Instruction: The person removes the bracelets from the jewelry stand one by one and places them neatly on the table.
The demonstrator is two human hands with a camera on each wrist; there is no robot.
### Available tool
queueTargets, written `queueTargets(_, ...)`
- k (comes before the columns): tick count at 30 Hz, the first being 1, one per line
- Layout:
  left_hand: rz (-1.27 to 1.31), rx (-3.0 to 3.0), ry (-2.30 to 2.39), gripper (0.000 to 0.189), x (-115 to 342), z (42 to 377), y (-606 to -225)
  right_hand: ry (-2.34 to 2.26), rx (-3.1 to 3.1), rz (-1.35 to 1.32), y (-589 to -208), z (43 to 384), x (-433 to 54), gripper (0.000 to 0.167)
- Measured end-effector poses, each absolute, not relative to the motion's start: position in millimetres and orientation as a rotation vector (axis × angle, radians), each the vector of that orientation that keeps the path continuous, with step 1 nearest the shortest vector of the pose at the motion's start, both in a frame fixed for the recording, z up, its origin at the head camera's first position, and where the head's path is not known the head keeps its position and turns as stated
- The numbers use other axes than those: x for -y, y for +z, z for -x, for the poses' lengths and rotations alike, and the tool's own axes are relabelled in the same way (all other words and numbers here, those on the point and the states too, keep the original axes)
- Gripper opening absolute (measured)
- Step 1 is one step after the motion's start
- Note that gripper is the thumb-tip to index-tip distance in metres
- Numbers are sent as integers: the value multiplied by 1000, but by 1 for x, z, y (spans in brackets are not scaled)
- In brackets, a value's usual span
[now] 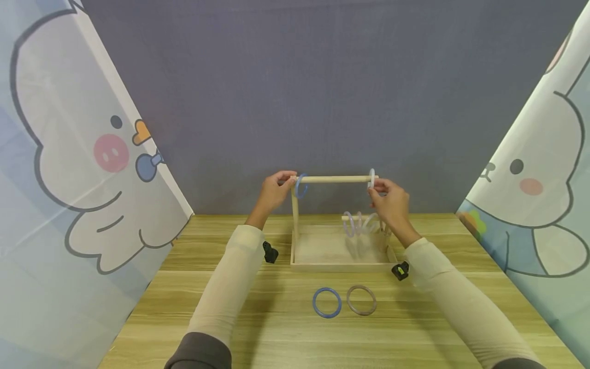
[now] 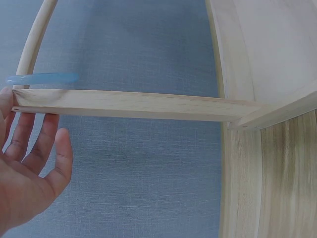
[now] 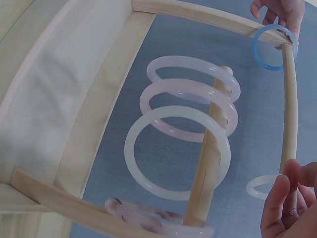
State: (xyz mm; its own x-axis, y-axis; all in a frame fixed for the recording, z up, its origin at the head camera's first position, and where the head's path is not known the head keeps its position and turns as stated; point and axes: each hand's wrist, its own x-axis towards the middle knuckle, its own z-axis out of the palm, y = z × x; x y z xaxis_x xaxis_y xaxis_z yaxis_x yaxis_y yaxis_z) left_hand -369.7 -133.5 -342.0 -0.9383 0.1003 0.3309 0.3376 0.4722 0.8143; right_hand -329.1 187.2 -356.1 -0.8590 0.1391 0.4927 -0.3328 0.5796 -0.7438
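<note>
A light wooden bangle rack [image 1: 336,179] stands on the table. My left hand [image 1: 273,189] grips its upper left corner, thumb on one side and fingers on the other. Close by, a blue bangle [image 3: 256,47] hangs on the upper bar. At that bar's right end my right hand [image 1: 392,201] pinches a white bangle [image 1: 372,174], which encircles the bar; fingers hide part of it. The lower bar carries a lavender bangle [image 3: 151,67], a pinkish one [image 3: 143,101], a clear white one [image 3: 128,146] and a mottled one [image 3: 119,208].
In front of the rack, a second blue bangle [image 1: 327,289] and a brownish bangle [image 1: 361,287] lie flat on the wooden table [image 1: 295,338]. Small black devices [image 1: 270,252] show beside both forearms. A grey cloth wall [image 1: 322,102] rises behind, with cartoon-printed panels [image 1: 69,154] at the sides.
</note>
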Motion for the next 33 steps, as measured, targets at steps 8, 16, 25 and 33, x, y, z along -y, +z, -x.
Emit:
queueTargets(8,384,2478,-1470,34,132,369,-343,1209,2299,-137,-356,326,-198,28)
queueTargets(16,382,2470,-1477,33,133,368,-342,1202,2291,-149,-357,327,-209,27)
queueTargets(25,384,2477,-1496,32,135,370,-343,1189,2295,-152,-356,323,-213,29)
queueTargets(33,386,2480,-1470,34,133,369,-342,1108,2276,-183,-359,317,-218,28)
